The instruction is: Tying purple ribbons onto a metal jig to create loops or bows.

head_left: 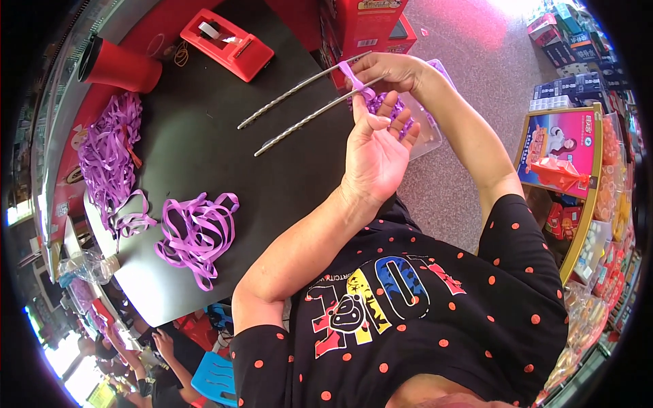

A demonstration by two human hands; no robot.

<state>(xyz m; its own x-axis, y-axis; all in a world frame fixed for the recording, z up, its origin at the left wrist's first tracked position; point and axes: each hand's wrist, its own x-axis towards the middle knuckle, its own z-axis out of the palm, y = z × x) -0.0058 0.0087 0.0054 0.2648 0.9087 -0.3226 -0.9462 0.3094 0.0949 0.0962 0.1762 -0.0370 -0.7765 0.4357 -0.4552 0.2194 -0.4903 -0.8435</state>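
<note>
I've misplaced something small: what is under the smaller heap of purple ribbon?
The smaller purple ribbon heap lies on the black table, whose top shows through gaps between the loops. The ribbon covers the rest, so anything small there would be hidden.

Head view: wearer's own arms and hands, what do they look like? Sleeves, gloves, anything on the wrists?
The left hand and right hand are bare: no gloves, watch or bracelet shows. Forearms are uncovered, with no cables or markings visible. The left sleeve and right sleeve are short, black, with scattered orange-red dots.
</note>
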